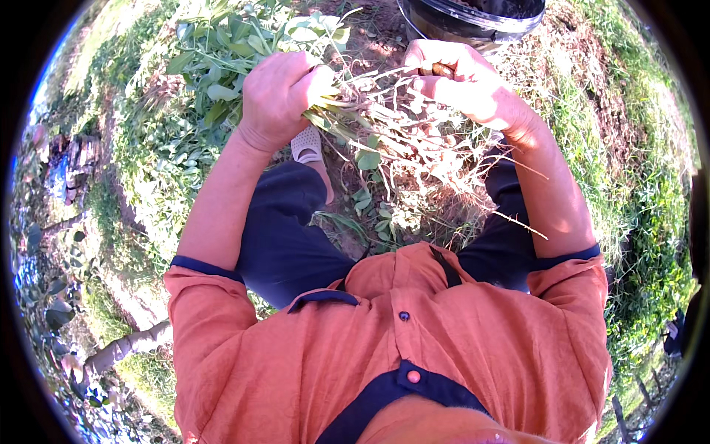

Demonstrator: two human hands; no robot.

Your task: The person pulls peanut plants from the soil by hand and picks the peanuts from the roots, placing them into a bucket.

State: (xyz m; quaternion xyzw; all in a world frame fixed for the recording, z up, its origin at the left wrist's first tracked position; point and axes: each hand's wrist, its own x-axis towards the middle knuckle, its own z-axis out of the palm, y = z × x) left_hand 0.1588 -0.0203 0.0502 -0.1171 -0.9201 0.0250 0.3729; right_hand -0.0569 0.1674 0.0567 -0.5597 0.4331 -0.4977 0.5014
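My left hand [282,100] is closed around the stems of a bunch of uprooted leafy plants [233,53], probably peanut plants. Their oval green leaves spread out beyond that fist, up and to the left. On the other side, a tangle of pale roots [410,133] hangs over the ground between my knees. My right hand [463,83] is among the upper root strands, with a thin strand at its fingertips. A small brown object [442,70], perhaps a pod, shows within its curled fingers.
Just beyond my right hand stands a black plastic bucket [471,25] with dark contents partly in view. A light perforated shoe [306,145] is on my left foot. Grass and weeds [604,139] cover the ground to the right. At lower left lies or leans a branch [127,347].
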